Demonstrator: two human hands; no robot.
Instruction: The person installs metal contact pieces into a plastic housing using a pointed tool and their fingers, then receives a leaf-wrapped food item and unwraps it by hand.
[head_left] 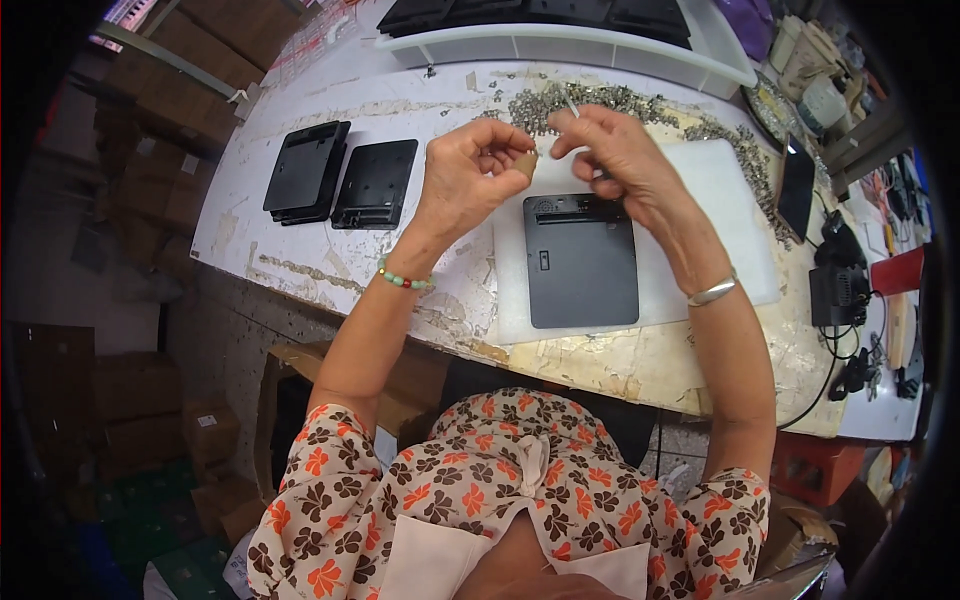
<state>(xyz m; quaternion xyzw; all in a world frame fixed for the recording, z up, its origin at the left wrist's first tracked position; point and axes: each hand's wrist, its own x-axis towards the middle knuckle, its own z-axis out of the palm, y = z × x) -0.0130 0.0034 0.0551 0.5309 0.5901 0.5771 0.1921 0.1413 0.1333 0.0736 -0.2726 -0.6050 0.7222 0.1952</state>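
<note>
A black rectangular plastic panel [582, 270] with a slot along its far end lies flat on a white foam sheet [700, 270]. Above its far left corner, my left hand [473, 178] is closed, thumb and forefinger pinching something too small to make out. My right hand [622, 165] is raised just to the right of it, its fingers curled round a thin pale rod [571, 103] whose lower part they hide. Small metal pieces [545, 108] lie heaped just beyond both hands.
Two stacked black panels [305, 172] and a single one [376, 184] lie at the left. A white plastic tray [570, 45] holding black parts stands at the back. On the right are a phone [796, 188], a black adapter with cables [840, 293] and a red crate [818, 468].
</note>
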